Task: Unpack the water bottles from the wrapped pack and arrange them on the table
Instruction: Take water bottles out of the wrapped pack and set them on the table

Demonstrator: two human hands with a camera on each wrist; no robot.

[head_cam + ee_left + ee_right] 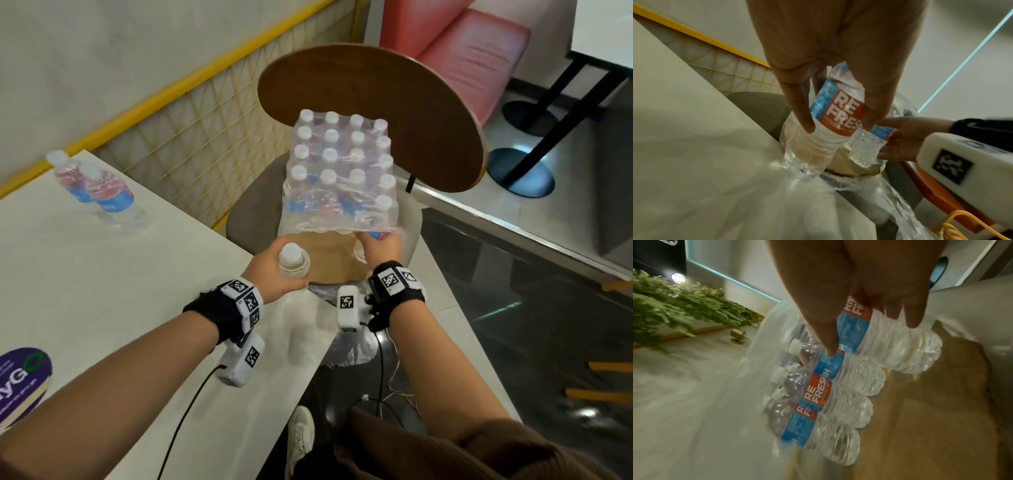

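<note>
The shrink-wrapped pack of water bottles (pixel 339 174) stands on cardboard (pixel 334 257) on a chair seat, its near side torn open. My left hand (pixel 277 270) grips one loose bottle (pixel 293 263) upright just past the white table's corner; in the left wrist view the fingers (pixel 797 113) wrap its red and blue label (pixel 836 116). At the pack's near right corner my right hand (pixel 376 246) grips another bottle (pixel 890 340), next to the wrapped ones (pixel 828 399). Two bottles (pixel 102 192) stand on the table at far left.
The white table (pixel 102 274) fills the left, with a purple booklet (pixel 20 380) at its near edge. Torn plastic wrap (pixel 342 346) hangs off the table corner. A brown chair back (pixel 376 102), yellow mesh railing (pixel 191 137) and pink sofa (pixel 472 51) lie beyond.
</note>
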